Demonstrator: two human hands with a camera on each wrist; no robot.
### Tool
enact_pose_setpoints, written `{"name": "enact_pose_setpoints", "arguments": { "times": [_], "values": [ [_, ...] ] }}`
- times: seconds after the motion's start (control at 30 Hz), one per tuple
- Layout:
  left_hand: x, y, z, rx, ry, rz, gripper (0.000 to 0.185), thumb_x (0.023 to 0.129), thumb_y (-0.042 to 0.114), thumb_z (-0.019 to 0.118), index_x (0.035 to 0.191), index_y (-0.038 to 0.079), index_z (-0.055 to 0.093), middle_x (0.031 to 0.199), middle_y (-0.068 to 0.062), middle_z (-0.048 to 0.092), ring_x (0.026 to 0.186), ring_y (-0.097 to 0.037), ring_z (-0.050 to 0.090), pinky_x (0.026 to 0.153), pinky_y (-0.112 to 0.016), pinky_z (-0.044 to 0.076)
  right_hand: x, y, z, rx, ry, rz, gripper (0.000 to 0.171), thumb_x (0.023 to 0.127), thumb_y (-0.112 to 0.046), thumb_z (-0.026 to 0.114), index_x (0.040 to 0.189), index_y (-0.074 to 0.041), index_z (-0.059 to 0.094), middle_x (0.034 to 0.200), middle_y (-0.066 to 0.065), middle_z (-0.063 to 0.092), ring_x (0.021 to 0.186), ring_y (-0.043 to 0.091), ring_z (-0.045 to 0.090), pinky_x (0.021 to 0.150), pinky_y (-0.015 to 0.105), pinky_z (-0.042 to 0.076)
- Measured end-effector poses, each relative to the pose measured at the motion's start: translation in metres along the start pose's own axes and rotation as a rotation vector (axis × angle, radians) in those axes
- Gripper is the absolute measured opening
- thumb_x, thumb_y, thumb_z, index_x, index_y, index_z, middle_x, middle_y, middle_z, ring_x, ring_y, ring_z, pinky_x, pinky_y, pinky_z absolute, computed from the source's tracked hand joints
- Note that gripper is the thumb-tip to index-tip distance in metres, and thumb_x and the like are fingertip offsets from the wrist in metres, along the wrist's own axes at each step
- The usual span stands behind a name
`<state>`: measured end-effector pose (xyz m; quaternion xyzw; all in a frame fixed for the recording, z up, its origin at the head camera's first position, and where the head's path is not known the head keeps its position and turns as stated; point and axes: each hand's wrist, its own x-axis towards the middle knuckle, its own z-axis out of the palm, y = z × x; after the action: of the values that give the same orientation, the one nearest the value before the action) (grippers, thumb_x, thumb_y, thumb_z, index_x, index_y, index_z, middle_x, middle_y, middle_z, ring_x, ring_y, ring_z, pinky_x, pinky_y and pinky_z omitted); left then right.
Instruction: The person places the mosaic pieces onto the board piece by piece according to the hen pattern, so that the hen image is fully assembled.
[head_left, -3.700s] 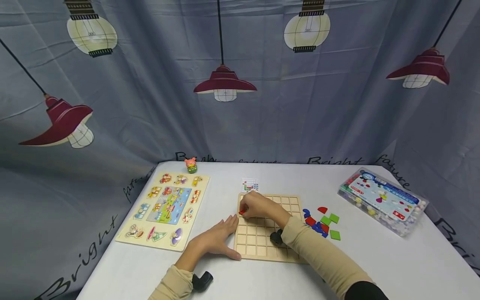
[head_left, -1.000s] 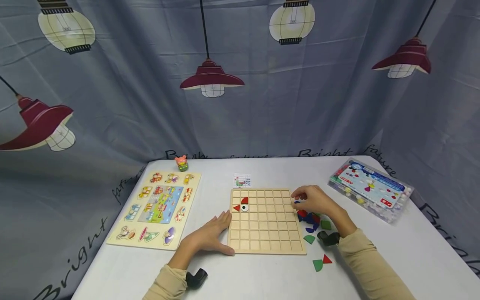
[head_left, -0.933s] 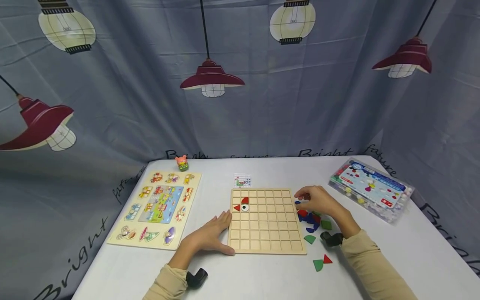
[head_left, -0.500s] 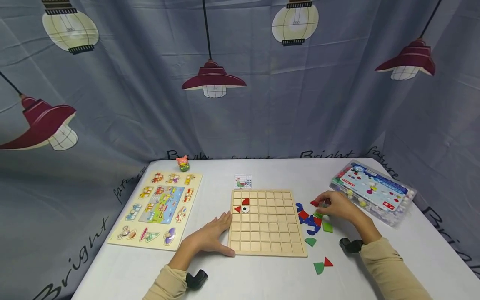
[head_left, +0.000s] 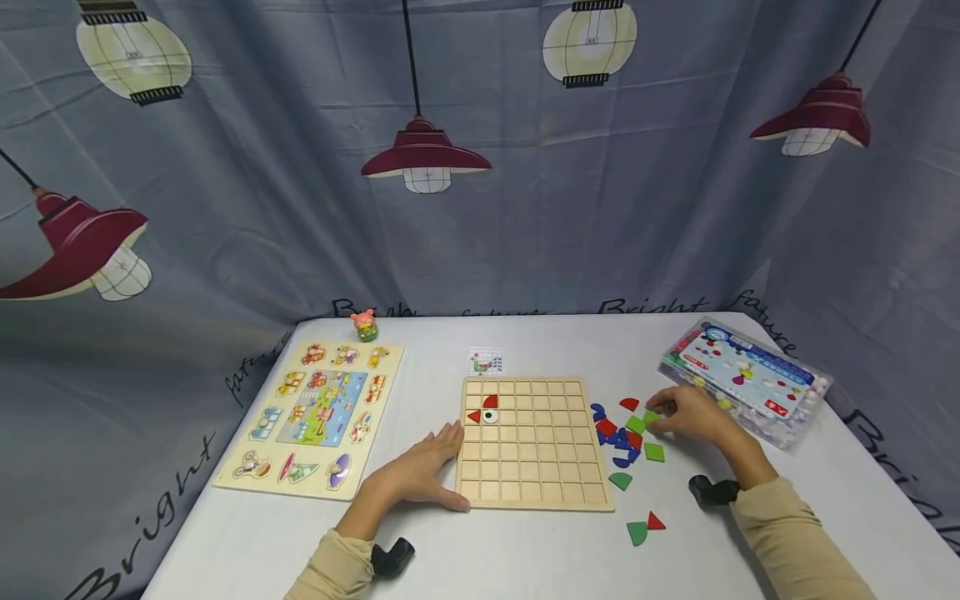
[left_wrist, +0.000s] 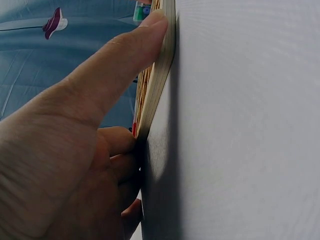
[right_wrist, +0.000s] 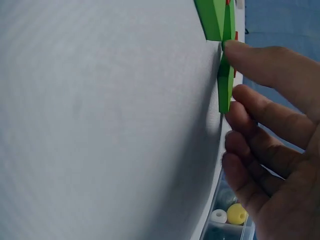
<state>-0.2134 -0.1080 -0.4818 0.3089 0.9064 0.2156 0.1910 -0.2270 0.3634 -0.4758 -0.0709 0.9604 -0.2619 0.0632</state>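
A wooden grid board (head_left: 532, 467) lies in the middle of the table. Near its far left corner sit a red quarter-round (head_left: 491, 402), a red triangle (head_left: 473, 416) and a white eye disc (head_left: 489, 416). My left hand (head_left: 427, 468) lies flat on the table, its thumb (left_wrist: 135, 45) pressed along the board's edge (left_wrist: 162, 75). Right of the board is a pile of red, blue and green pieces (head_left: 621, 437). My right hand (head_left: 678, 414) is at the pile's far side, where thumb (right_wrist: 255, 57) and forefinger pinch a green square (right_wrist: 225, 87) that lies on the table (head_left: 650, 416).
A picture peg puzzle (head_left: 315, 417) lies at the left, with a small toy figure (head_left: 365, 326) behind it. A pattern card (head_left: 484, 362) sits beyond the board. A clear box of beads (head_left: 742, 379) stands right of my right hand. Loose green and red pieces (head_left: 645, 527) lie nearer me.
My right hand has gone from the board's far left corner, then its right edge, rightward across the pile to the green square. The left hand has stayed put.
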Motion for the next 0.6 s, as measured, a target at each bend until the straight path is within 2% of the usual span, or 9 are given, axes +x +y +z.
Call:
{"name": "enact_pose_setpoints", "arguments": {
  "times": [0.2,0.6],
  "values": [
    [-0.0015,-0.0004,0.0002,-0.003,0.003,0.003,0.118,0.068,0.055,0.081,0.153,-0.002,0.021,0.163,-0.016,0.016,0.153,-0.029,0.013,0.125,-0.048,0.016,-0.0006,0.0038,0.0032,0.011,0.001,-0.005,0.034,0.075,-0.017,0.081,0.101,0.002,0.071,0.09,0.006,0.07,0.08,0.015,0.057,0.065,0.02,0.05],
    [0.0005,-0.0006,0.0007,0.007,0.006,0.016,0.119,0.069,0.056,0.081,0.153,-0.003,0.021,0.163,-0.017,0.016,0.152,-0.03,0.013,0.125,-0.049,0.016,-0.0065,0.0022,0.0009,0.009,0.008,0.026,0.032,0.076,-0.015,0.081,0.102,0.002,0.071,0.091,0.007,0.069,0.08,0.017,0.056,0.065,0.019,0.048]
  ]
}}
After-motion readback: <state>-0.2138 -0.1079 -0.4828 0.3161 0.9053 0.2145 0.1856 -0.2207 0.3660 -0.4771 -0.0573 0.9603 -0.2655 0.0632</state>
